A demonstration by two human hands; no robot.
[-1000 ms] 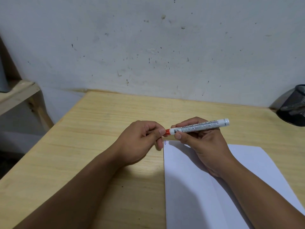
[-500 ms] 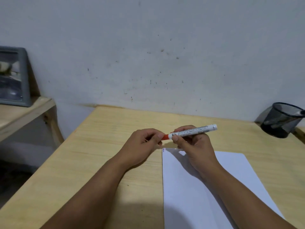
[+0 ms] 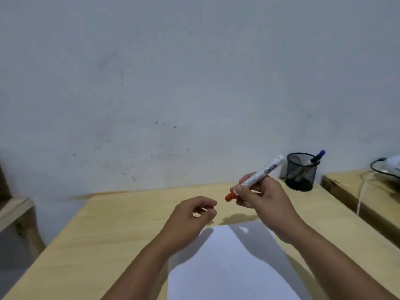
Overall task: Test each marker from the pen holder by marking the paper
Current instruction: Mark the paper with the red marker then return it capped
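Observation:
My right hand [image 3: 263, 201] grips a white marker [image 3: 263, 171] with an orange-red cap end, held above the table and tilted up to the right toward the holder. My left hand [image 3: 191, 215] hovers just left of the cap end with fingers loosely curled and nothing in them, apart from the marker. A white paper sheet [image 3: 229, 269] lies on the wooden table [image 3: 121, 230] below both hands. The black mesh pen holder [image 3: 300, 172] stands at the back right, with a blue-capped marker [image 3: 316, 157] sticking out of it.
A grey wall rises right behind the table. A second wooden surface [image 3: 355, 187] stands to the right with a white cable [image 3: 362, 191] and a device at the frame edge. A low wooden shelf [image 3: 13, 211] sits at the left.
My left hand has let go of the marker's cap end and drawn back. My right hand has lifted the marker up and right. The view has tilted up, showing the whole pen holder.

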